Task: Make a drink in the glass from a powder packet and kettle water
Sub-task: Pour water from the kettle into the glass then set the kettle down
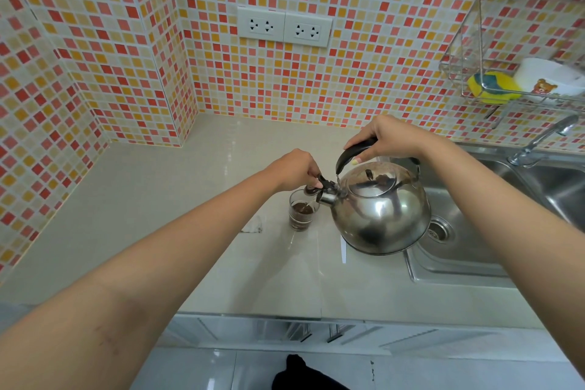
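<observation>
Your right hand wraps its fingers fully around the black handle of the steel kettle, the thumb tucked beneath the grip, and holds the kettle off the counter, tilted toward your left so that the spout hangs over the glass. Your left hand pinches the black lever of the spout cap between thumb and fingertips, the remaining fingers curled in, and the round cap stands lifted clear of the spout opening. The glass stands upright on the counter, just left of the kettle body and directly under the spout; it holds dark brown liquid with a darker layer near the bottom, and a thin stream seems to fall into it, though this is too small to be sure of. A torn, pale packet lies flat on the counter just left of the glass, apart from it. The kettle's base overhangs the edge where the counter meets the steel sink, whose drain shows just right of the kettle. A tap rises at the far right. On the tiled wall a double socket plate sits above the counter, and a wire rack at upper right carries a yellow sponge and a white bowl printed with a bear.
</observation>
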